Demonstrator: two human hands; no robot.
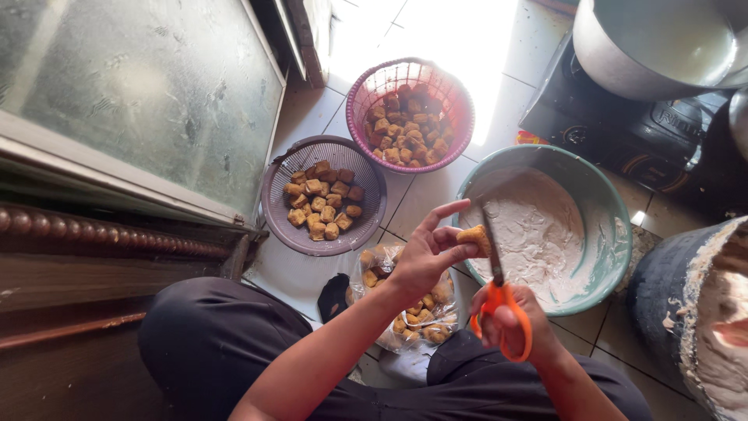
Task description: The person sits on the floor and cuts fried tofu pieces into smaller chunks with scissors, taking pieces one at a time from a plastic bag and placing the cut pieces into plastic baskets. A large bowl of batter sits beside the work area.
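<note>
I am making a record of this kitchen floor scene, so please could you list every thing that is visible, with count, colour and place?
fried tofu piece: one, golden brown, between the left fingers, blades at it
scissors: one pair, orange handles, in the right hand
green basin: one, teal, right of centre, holds white batter
pink basket: one, top centre, holds brown tofu pieces
purple basket: one, greyish purple, left of centre, holds tofu pieces
plastic bag: one, clear, on the floor below the hands, holds tofu pieces
metal pot: one, silver, top right, on a black stove
dark tub: one, right edge, white batter on it
left hand: one, holds the tofu piece
right hand: one, in the scissor handles
</note>
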